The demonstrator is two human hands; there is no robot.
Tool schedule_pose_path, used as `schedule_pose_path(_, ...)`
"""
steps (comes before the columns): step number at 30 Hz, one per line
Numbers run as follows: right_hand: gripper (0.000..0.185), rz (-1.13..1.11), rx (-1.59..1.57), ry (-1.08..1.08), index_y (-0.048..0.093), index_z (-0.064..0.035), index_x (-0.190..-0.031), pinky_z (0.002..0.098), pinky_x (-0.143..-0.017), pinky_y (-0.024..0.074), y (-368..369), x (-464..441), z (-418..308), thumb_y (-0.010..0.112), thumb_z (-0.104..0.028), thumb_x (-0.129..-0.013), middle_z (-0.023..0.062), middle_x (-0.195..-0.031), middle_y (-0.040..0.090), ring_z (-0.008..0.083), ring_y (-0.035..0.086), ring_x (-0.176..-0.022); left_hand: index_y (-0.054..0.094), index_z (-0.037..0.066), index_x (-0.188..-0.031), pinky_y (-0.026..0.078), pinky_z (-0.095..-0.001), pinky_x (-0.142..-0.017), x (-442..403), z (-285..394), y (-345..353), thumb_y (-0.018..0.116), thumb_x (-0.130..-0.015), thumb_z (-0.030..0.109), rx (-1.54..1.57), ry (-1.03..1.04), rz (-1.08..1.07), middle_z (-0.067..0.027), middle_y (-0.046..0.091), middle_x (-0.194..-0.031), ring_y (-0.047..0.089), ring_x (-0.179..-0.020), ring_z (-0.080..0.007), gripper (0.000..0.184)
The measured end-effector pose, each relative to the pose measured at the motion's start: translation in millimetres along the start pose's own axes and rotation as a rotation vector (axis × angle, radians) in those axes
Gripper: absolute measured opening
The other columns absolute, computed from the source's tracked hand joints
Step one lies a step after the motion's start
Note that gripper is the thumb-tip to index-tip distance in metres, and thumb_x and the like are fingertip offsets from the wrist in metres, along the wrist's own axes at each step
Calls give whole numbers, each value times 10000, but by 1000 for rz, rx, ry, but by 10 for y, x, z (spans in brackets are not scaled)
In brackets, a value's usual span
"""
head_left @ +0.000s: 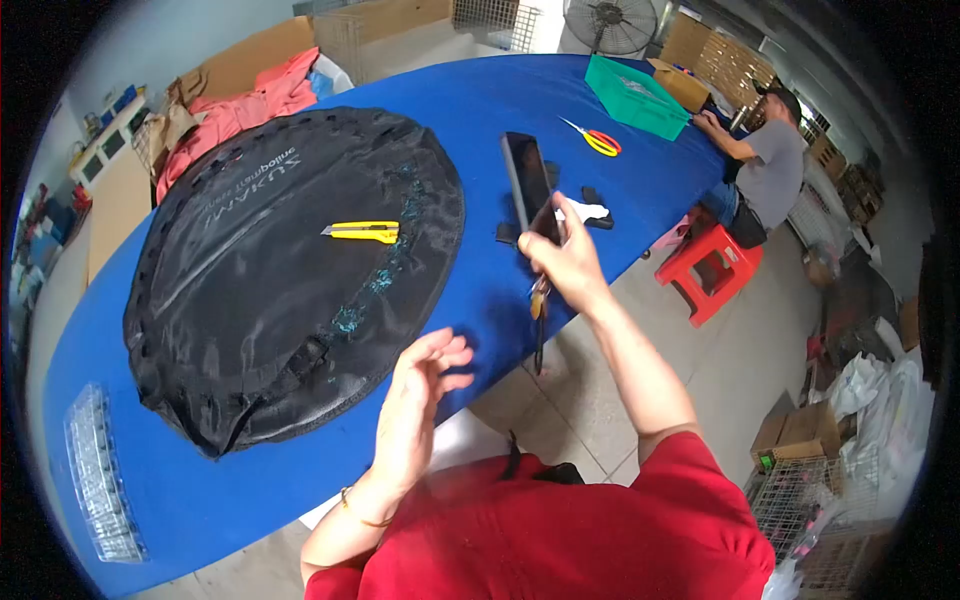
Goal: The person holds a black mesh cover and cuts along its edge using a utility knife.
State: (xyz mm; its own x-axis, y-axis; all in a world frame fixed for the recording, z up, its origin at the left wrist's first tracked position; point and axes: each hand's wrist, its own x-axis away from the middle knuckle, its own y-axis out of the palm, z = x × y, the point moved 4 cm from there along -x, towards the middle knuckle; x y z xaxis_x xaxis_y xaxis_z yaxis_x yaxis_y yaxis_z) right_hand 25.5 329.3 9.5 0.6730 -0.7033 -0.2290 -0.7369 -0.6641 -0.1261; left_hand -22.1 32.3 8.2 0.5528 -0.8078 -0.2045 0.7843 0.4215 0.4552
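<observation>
Red shirt (540, 540) fills bottom of head view, nearest the cam. Both forearms reach fwd from it twd a blue table (230, 500).

L hand (420, 400), thin bracelet (365, 508) at wrist, is raised nr the table's near edge, just beside the mat; fingers loosely curled, apart from thumb side. R hand (568, 255) is clamped on a dark phone (526, 175), thumb on one side, fingers on the other. Phone's tilted, held above the table; a dark strap w/ small bits (540, 300) dangles below it.

Mat (270, 290): black, roundish, flat on table left of the phone, edge bunched to a point at near end. Pale lettering twd far side, teal flecks along the R part. Yellow cutter (365, 232) lies on it, blade end pointing L.

White scrap (592, 212) + black pieces (507, 233) on table nr phone. Scissors (602, 142), red/yellow handles, farther back. Clear tray (100, 475) at table's near L.

Far R end: green bin (640, 116) w/ carton (680, 85) just behind. A co-worker (775, 160), grey top + dark cap, sits there, hands nr the bin. Red stool (720, 243) on floor nr them. Bkgd: fan (610, 20), pink cloth (240, 120) beyond the mat. Wire crate (800, 490) at lower R.
</observation>
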Motion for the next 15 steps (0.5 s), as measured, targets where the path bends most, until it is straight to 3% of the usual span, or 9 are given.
schedule_pose_path(1,1109,-1,40,104,145,70,-1607,298,-695,551,-86,-96,-58,851,-239,-810,137,-1050,681,168,660,-791,422,10,-1485,462,-416,-1052,96,-4,-39,433,-1077,541,-45,18,-1,-181,536,-1433,564,-1274,-279,670)
schedule_pose_path(2,1115,51,137,72,163,59,-1609,300,-593,514,-175,-205,-50,854,-275,-800,104,-966,677,144,614,-689,442,5,-1456,471,-410,-1034,211,20,-71,431,-1078,540,-80,5,54,-173,559,-1388,581,-1232,-261,655)
schedule_pose_path(3,1126,52,153,95,156,44,-1618,301,-608,524,-57,-317,41,846,-302,-797,122,-977,676,146,619,-700,447,4,-1447,474,-407,-1028,332,155,-293,428,-1080,535,-158,-19,87,-165,565,-1371,588,-1209,-251,645)
schedule_pose_path(4,990,118,288,164,318,38,-1551,308,-607,526,-150,-414,30,844,-305,-785,104,-959,670,144,615,-702,452,3,-1438,476,-403,-1023,447,161,-357,425,-1083,530,-188,-37,136,-158,571,-1355,594,-1187,-241,636)
schedule_pose_path(5,768,85,297,99,489,22,-1362,318,-605,528,-171,-508,-39,845,-306,-766,83,-938,662,146,618,-709,457,3,-1425,482,-395,-1009,551,173,-431,440,-1089,492,-207,-33,203,-139,593,-1298,611,-1126,-222,594)
schedule_pose_path(6,579,98,326,69,555,-4,-1179,328,-640,533,-205,-645,102,837,-280,-755,65,-920,655,156,626,-741,459,2,-1422,483,-386,-1003,682,232,-536,461,-1089,461,-237,-34,269,-130,603,-1275,616,-1107,-214,567)
schedule_pose_path(8,540,77,361,64,596,-2,-1151,352,-769,548,-318,-1003,502,829,-261,-738,89,-982,692,192,655,-855,472,-4,-1408,482,-357,-988,884,396,-654,521,-1085,375,-351,0,407,-103,622,-1214,617,-1050,-183,500)
schedule_pose_path(11,696,134,727,27,600,37,-1218,398,-922,554,-367,-1157,530,826,-330,-672,206,-1118,722,315,710,-1036,478,12,-1421,483,-331,-1001,1175,477,-912,547,-1070,141,-455,148,556,-88,597,-1247,588,-1087,-161,380)
schedule_pose_path(15,786,73,936,75,577,106,-1235,409,-977,539,-367,-1266,632,822,-376,-664,288,-1182,698,388,688,-1128,504,6,-1399,490,-300,-978,1450,541,-1119,595,-1059,125,-535,193,754,-84,606,-1232,603,-1087,-146,371)
